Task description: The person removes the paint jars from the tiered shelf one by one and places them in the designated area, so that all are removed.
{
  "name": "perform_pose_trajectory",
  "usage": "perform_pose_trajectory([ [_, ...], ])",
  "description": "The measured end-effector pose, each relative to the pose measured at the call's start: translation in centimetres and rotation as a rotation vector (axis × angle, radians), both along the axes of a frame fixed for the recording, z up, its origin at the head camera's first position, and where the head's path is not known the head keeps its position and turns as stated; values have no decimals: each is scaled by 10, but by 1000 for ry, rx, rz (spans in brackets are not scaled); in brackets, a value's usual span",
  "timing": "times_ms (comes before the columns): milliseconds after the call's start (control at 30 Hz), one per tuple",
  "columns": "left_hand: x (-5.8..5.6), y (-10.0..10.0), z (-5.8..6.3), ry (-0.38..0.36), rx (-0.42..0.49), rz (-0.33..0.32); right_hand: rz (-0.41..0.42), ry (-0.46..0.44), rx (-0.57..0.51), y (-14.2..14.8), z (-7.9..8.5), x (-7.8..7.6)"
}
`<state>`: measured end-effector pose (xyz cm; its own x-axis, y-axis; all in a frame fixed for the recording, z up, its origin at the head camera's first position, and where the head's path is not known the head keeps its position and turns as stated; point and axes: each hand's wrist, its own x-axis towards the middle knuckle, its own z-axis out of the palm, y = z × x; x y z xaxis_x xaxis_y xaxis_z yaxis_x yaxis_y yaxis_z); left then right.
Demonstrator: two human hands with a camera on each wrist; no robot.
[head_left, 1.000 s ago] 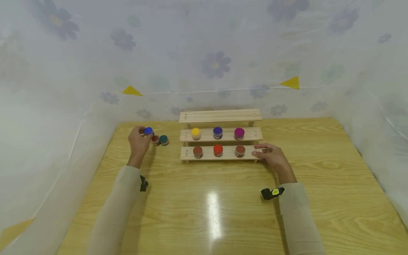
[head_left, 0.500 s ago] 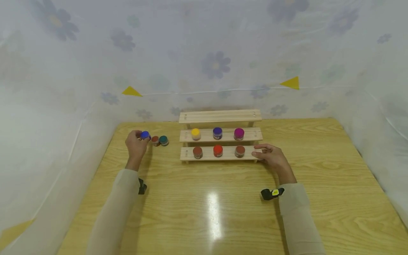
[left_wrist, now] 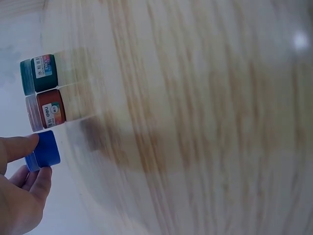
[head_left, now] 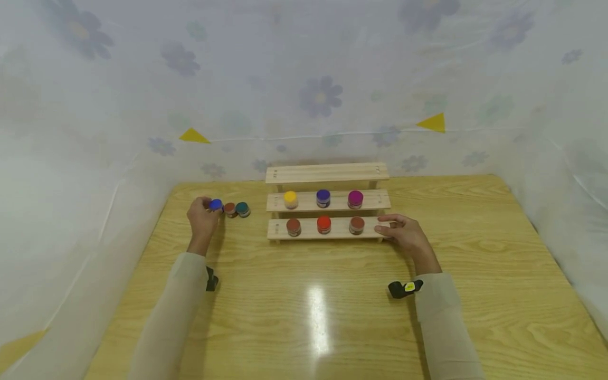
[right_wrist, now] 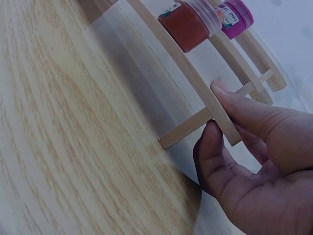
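My left hand (head_left: 201, 220) pinches a small blue paint jar (left_wrist: 46, 150) between thumb and fingers, at the left end of a short row on the table. Beside it stand a brown paint jar (head_left: 230, 209) and a dark green paint jar (head_left: 243, 209). With thumb above and fingers below, my right hand (right_wrist: 266, 156) grips the right end of the lowest step of a three-step wooden rack (head_left: 328, 172). That step bears a red jar (head_left: 324, 224) between two brown ones. Yellow (head_left: 291, 200), dark blue (head_left: 323, 198) and magenta (head_left: 355, 199) jars stand on the middle step.
The wood-grain table (head_left: 266, 311) runs back to a flower-patterned sheet (head_left: 285, 79), which also rises at both sides. Yellow triangles (head_left: 431, 123) show on the sheet behind the rack.
My left hand has brought the blue jar left and down, from over the brown jar to beside it. The right hand keeps its grip on the rack.
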<state>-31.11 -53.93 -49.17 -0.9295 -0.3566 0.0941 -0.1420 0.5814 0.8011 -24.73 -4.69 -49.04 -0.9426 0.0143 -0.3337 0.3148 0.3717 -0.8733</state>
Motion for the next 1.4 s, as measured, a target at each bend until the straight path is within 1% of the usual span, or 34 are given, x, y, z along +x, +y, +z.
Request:
perform_pose_trajectory([
  [233,-1,-1,-2,-75,-35,-4,-2,-4,0,0,1,-1],
  [467,-1,-1,-4,-108,-51,-17,2,-4,-3,0,1,0],
  [633,0,-1,-5,-100,-38,-30,7,1,8,1,1,0],
  [833,1,0,-6,-79,-41,-45,15,7,-7,1,2,-1],
  [1000,0,-1,-7,-112,-48,-41,6,0,-22,1,2,-1],
  [1133,1,-5,-5,-124,-40,-42,0,8,-34,0,2,-1],
  [1267,5,-10,-3,-101,-58,-66,2,19,-48,-1,3,0],
  [1400,11,-13,-1,-63,-51,-86,1,22,-51,-1,2,0],
])
